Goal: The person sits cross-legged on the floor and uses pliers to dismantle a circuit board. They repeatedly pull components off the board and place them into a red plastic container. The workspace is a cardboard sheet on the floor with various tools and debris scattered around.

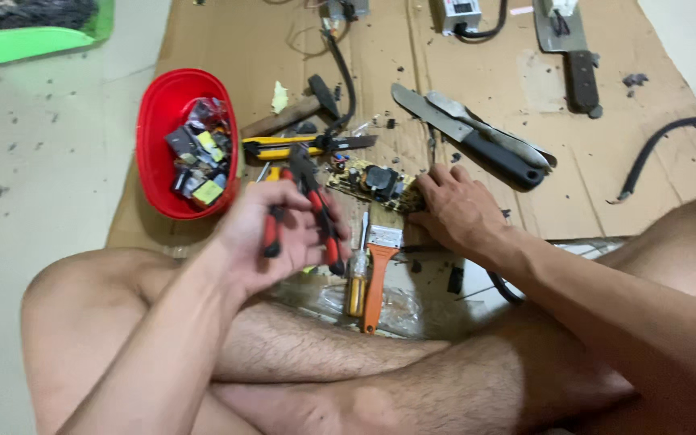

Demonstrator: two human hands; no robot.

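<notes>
My left hand (271, 234) grips a pair of pliers (316, 213) with red and black handles, jaws pointing away from me toward the circuit board. My right hand (457, 209) rests flat on the cardboard, its fingertips pressing the right end of a small yellow-green circuit board (372, 184) with dark components. Just in front of my legs lie a yellow-handled screwdriver (356, 282) and an orange-handled paintbrush (379, 274).
A red oval bowl (163, 113) of removed parts sits left of the board. A yellow utility knife (283, 147), a hammer (304, 109), a black-handled knife (477, 141) and a cleaver (573, 56) lie on the cardboard sheet (606, 161). A black cable (662, 137) runs at right.
</notes>
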